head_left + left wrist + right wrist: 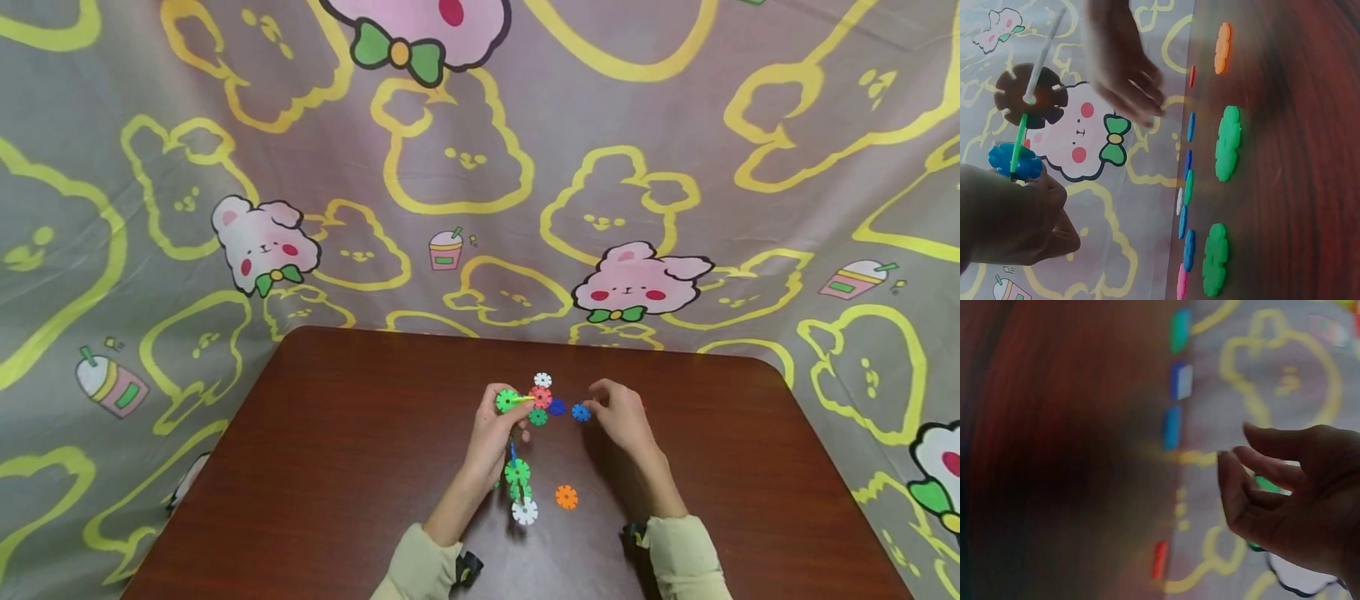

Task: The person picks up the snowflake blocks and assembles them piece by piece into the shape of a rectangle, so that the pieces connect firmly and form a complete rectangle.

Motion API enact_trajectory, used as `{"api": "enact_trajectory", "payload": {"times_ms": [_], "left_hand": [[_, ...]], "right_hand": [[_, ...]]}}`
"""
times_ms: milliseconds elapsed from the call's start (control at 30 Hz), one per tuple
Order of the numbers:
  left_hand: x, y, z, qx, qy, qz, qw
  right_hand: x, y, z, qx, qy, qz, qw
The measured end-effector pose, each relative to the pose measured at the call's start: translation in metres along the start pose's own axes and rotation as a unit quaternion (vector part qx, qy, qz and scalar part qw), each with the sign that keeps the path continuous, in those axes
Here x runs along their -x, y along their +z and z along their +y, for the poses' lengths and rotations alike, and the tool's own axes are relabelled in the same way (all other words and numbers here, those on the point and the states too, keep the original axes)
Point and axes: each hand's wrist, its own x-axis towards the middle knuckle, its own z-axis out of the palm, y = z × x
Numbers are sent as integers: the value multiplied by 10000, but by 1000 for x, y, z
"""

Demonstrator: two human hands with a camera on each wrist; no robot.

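Observation:
My left hand grips a chain of notched plastic discs. A green disc and a yellow disc seen edge-on show at its fingertips. From below the hand hang a blue disc, another green disc, a brown disc and a white disc. The fingers hide the chain's middle. My right hand hovers over the table with loosely curved fingers and nothing between them. Nearest to it is a loose blue disc, which its fingertips nearly overlap in the head view.
Loose discs lie just beyond the hands: a white one, a red one, a dark blue one and a green one. An orange disc lies nearer. A patterned cloth hangs behind the brown table.

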Motion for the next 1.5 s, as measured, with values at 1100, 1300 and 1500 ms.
{"api": "enact_trajectory", "payload": {"times_ms": [1100,1300,1500], "left_hand": [[0,-2,4,-197,-142,-202,9995],[1,-2,4,-202,-154,-191,9995],[2,-3,6,-165,-193,-136,9996]], "right_hand": [[25,-25,-36,-3374,608,-578,9376],[29,-26,-51,-3528,537,-464,9330],[31,-25,-60,-3329,572,-363,9405]]}}
